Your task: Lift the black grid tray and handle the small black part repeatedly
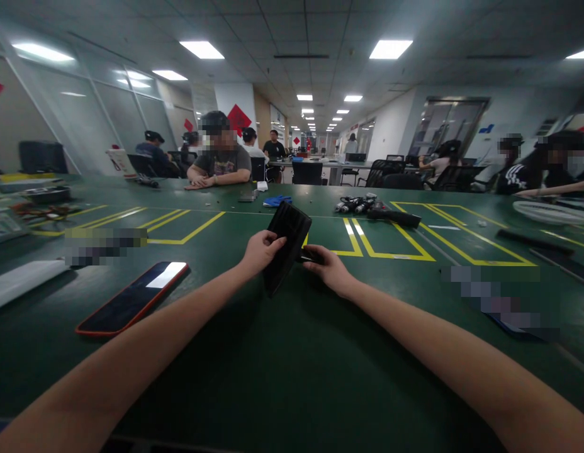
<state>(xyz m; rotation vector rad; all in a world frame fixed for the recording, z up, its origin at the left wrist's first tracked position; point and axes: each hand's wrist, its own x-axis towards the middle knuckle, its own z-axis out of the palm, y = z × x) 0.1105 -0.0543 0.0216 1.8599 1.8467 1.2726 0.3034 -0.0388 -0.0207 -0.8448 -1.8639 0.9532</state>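
A flat black object (288,242), tilted and raised above the green table (254,390), is gripped at its left side by my left hand (264,250), thumb across its face. Just right of it, my right hand (327,267) has its fingers closed around a small dark piece (311,255) that reaches toward the black object's right edge. Whether the two are joined cannot be made out.
An orange-edged phone (131,301) lies left of my left forearm. Farther back are a blue item (277,201), bundled dark cables (355,203), a black cylindrical item (394,218) and yellow tape outlines (391,257). A person (221,154) leans on the far edge.
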